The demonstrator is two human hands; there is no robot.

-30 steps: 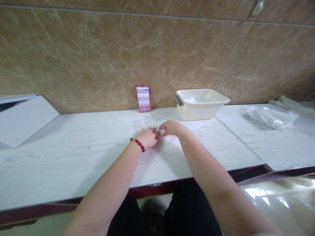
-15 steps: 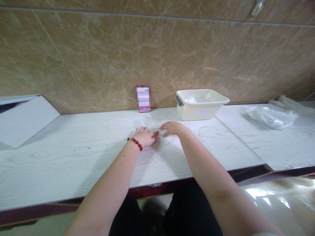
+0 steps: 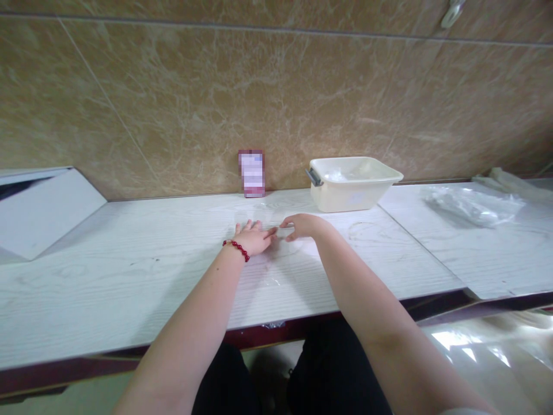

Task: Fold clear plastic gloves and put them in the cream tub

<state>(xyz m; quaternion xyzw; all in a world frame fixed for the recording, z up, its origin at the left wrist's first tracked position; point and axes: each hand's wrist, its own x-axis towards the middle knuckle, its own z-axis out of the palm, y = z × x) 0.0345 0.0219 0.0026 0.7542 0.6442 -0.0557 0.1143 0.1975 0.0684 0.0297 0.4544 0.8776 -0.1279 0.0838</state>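
My left hand (image 3: 253,237), with a red bead bracelet (image 3: 235,248) at its wrist, lies on the white wood-grain table (image 3: 129,288), fingers spread. Under and around it a thin clear plastic film or bag (image 3: 273,282) shows only by its glints, so its outline is hard to make out. Just to the right, my right hand (image 3: 300,226) curves inward, its index finger and thumb apart. The fingertips of both hands almost meet over the film. Whether the right fingers touch the film I cannot tell.
Against the marble-patterned wall stands a cream plastic bin (image 3: 352,195) with a grey handle and clear plastic inside. A blurred phone-like rectangle (image 3: 253,173) leans on the wall. Crumpled clear bags (image 3: 475,204) lie at right, a white box (image 3: 47,210) at left.
My left hand has shifted very slightly up and to the left, its fingers a little more stretched. The right hand stays in place.
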